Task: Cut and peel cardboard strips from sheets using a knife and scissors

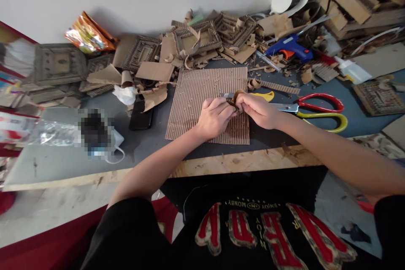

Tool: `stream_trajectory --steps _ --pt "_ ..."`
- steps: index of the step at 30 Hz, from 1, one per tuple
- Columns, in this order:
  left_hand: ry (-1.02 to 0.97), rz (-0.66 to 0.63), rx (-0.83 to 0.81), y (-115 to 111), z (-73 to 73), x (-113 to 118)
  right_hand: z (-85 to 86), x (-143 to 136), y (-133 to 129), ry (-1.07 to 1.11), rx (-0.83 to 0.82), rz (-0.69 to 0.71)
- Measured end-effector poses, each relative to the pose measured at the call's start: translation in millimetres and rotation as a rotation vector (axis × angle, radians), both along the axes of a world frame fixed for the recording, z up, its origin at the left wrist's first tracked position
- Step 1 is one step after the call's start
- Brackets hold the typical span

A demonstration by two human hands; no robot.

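Above a corrugated cardboard sheet (205, 93), both hands meet around a small curled brown cardboard strip (239, 94). My left hand (216, 117) has its fingers bent round the strip's near side. My right hand (257, 109) pinches the strip from the right. Much of the strip is hidden by the fingers. Just behind the hands lie yellow-handled scissors (265, 96), partly covered. Larger scissors with one red and one yellow handle (322, 112) rest right of the sheet, their blades partly behind my right wrist.
Cardboard scraps and square corrugated pieces (198, 40) line the wall. A blue glue gun (289, 47) and white glue bottle (352, 70) lie at the right. Left of the sheet are a black phone (141, 114), crumpled tissue (125, 94) and orange packet (90, 33).
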State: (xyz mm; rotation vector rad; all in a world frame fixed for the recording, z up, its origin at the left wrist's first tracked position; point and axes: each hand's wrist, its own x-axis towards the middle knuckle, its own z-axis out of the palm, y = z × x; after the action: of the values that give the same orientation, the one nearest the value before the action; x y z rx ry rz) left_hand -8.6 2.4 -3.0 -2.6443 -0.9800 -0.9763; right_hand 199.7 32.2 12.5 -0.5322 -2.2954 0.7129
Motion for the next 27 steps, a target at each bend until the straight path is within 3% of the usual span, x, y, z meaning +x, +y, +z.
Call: stream_trajectory --steps 6,11,18,27 --pt "-0.027 -0.029 0.070 1.1 1.4 -0.5 -0.2 0.5 0.3 0.030 -0.095 0.024" --pt "0.029 -0.129 0.010 1.8 -0.7 -1.8 3.8 1.7 0.1 -0.001 -0.189 0.065" --pt "0.043 -0.225 0.079 1.3 1.1 -2.0 7.6 1.8 -1.6 0.021 -0.267 0.108" --pt "0.090 -0.214 0.183 0.7 4.1 -1.0 7.5 2.1 -3.8 0.068 -0.481 0.181"
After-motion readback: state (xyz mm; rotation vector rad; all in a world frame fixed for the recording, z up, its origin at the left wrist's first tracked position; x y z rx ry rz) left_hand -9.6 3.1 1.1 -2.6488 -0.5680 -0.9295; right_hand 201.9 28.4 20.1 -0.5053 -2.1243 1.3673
